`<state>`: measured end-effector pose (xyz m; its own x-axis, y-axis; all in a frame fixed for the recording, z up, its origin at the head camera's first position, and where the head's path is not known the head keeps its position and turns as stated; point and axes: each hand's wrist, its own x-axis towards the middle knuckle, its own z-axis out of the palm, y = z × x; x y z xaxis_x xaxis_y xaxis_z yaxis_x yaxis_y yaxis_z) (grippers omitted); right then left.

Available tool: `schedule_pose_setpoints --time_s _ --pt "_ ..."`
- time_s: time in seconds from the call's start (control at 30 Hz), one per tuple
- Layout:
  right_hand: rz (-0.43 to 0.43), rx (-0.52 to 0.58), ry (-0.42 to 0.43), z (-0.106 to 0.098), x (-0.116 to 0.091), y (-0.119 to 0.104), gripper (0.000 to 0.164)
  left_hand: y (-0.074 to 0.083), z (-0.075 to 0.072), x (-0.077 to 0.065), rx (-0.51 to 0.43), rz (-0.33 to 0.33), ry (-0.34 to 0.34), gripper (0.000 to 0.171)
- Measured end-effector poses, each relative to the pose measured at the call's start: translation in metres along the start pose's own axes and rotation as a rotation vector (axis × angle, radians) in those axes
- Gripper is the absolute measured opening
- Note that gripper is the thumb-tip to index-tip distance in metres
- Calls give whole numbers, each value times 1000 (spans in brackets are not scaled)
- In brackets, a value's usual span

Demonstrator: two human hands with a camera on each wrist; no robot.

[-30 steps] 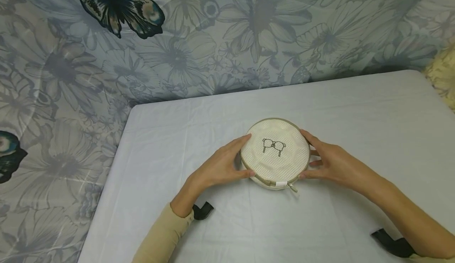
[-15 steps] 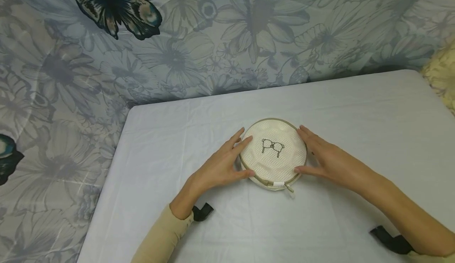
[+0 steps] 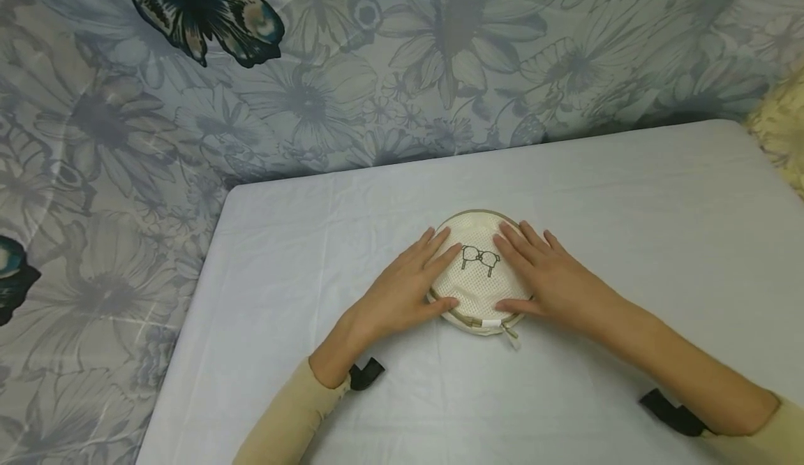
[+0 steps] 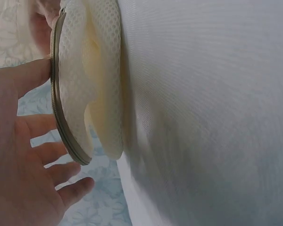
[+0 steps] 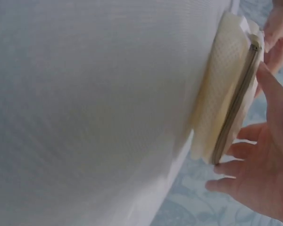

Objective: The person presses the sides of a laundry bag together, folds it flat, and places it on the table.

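A round cream mesh laundry bag [image 3: 480, 290] with a zipper round its rim and a glasses drawing on top lies on the white-covered table. My left hand [image 3: 408, 287] rests its outstretched fingers and thumb on the bag's left side. From the right, my right hand [image 3: 555, 283] lays spread fingers over the top. The bag's side wall [image 4: 101, 84] sags in the left wrist view, under the brown zipper [image 4: 61, 108]. In the right wrist view the zipper [image 5: 236, 110] runs along the upper edge, fingertips right at it. A zipper pull [image 3: 510, 332] hangs at the front.
White cloth [image 3: 301, 255] covers the table, with slight creases. Behind and to the left hangs a floral curtain [image 3: 314, 102] with butterflies. Something yellow and fluffy [image 3: 782, 126] stands at the far right edge. Black straps [image 3: 366, 374] sit at the wrists.
The right hand has gone from holding the bag's right rim to lying over its top. The left hand has slid slightly inward onto the top. The bag has barely moved.
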<state>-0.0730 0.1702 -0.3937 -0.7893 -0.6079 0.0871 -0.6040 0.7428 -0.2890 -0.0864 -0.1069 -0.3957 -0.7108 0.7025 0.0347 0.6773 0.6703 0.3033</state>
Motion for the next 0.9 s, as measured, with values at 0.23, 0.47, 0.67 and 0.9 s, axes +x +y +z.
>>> schedule_pose_setpoints --time_s 0.23,0.47,0.67,0.9 --pt "-36 -53 11 5 1 -2 99 4 1 2 30 16 -19 80" --pt "-62 -55 4 9 1 -6 99 10 5 6 68 16 -51 79" --pt "-66 -54 -6 13 1 -7 99 14 10 8 106 -9 -95 85" --pt "-40 -51 -57 16 1 -7 101 17 13 11 139 4 -134 90"
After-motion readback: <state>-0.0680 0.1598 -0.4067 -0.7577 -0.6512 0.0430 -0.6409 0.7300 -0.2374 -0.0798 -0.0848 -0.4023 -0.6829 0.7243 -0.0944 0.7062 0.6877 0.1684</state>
